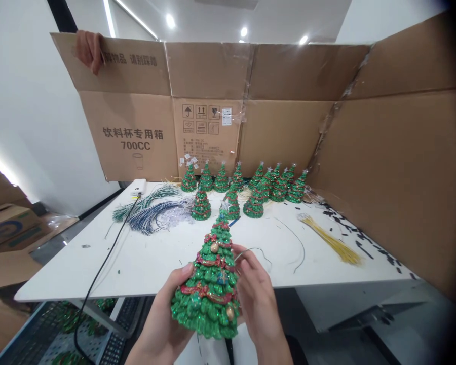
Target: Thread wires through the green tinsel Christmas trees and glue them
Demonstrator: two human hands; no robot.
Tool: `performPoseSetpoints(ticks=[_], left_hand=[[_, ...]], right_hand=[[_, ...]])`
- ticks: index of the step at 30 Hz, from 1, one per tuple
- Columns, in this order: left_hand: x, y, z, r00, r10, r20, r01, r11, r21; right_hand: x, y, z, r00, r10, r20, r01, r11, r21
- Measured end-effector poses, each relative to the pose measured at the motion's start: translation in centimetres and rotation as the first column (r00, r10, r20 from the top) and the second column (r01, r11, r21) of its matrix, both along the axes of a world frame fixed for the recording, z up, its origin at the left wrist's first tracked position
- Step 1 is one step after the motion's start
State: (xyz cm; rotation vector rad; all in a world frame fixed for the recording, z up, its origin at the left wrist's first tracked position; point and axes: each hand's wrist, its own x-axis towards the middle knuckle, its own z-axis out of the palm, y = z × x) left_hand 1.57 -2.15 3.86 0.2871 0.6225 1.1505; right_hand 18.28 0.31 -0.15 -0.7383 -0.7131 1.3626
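My left hand (171,309) is wrapped around the lower left side of a glittery green Christmas tree figurine (209,284). The tree has red garlands, gold balls and a clear star on top. It is tilted, with its base toward me. My right hand (256,294) is curled at the tree's right side, its fingertips partly hidden behind it. A thin green wire (259,249) loops out from those fingers over the table.
More tree figurines (201,205) stand along the back of the white table (137,268). Bundles of green wires (163,191), blue wires (148,217) and yellow wires (330,239) lie about. A black cable (110,253) crosses the left side. Cardboard walls (289,132) enclose the back and right; another person's hand (89,50) grips the top.
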Motion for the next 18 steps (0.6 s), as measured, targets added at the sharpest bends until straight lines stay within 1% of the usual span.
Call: performPoseSetpoints(ticks=[2,4,7,9,11,14,18], left_hand=[[-0.2,0.0,-0.3,1.000,-0.012,-0.012,0.012,1.000,-0.006],[-0.4,0.1,-0.8,0.999,-0.027,-0.024,0.027,1.000,-0.006],[-0.7,0.4,-1.6,0.998,-0.052,-0.029,0.052,0.999,-0.002],[-0.7,0.6,-1.8,0.998,-0.065,-0.023,0.065,0.998,0.002],[-0.6,0.6,-1.5,0.997,-0.075,-0.013,0.075,0.997,0.000],[-0.3,0.6,-0.7,0.997,-0.083,0.000,0.083,0.996,-0.020],[-0.2,0.6,-0.1,0.998,-0.067,0.013,0.067,0.997,-0.025]], right_hand=[[-0.7,-0.3,-0.3,0.999,0.040,0.003,-0.040,0.999,-0.032],[-1.1,-0.3,-0.4,0.999,0.032,-0.014,-0.032,0.999,-0.042],[-1.1,-0.1,-0.5,0.999,-0.032,-0.013,0.031,0.999,-0.026],[-0.8,0.1,-0.7,0.994,-0.105,0.004,0.105,0.994,-0.026],[-0.5,0.4,-0.9,0.982,-0.190,0.010,0.191,0.981,-0.035],[-0.1,0.7,-1.1,0.953,-0.302,0.000,0.301,0.952,-0.049],[0.2,0.7,-0.8,0.917,-0.397,-0.023,0.397,0.918,-0.030]])
